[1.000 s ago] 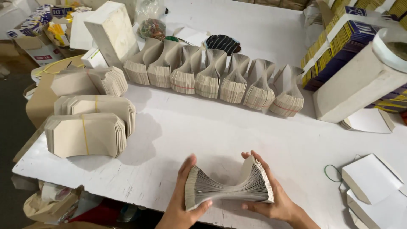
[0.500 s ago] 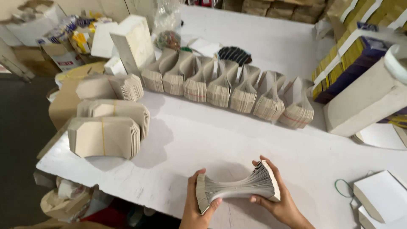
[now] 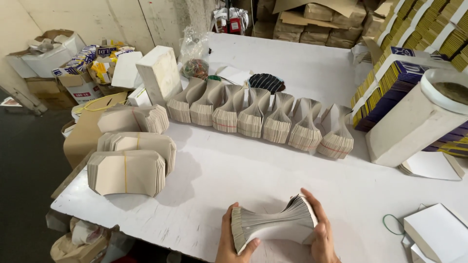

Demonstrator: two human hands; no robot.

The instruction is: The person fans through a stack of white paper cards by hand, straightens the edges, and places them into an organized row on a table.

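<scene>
- Both hands are on the same thing — a bundle of flat card pieces (image 3: 273, 225) pinched at the waist, sitting at about 6 o'clock on the white table (image 3: 292, 165).
- Left hand (image 3: 233, 241) has its fingers curled around the bundle's 9 o'clock end; right hand (image 3: 321, 233) wraps the 3 o'clock end.
- Long axis runs roughly 8 to 2 o'clock, right end tipped a bit higher, so neither hand is nearer — each caps one end.
- A row of finished bundles (image 3: 258, 119) sits well apart toward 12, and a green rubber band (image 3: 392, 225) lies near the right hand at 3.
</scene>
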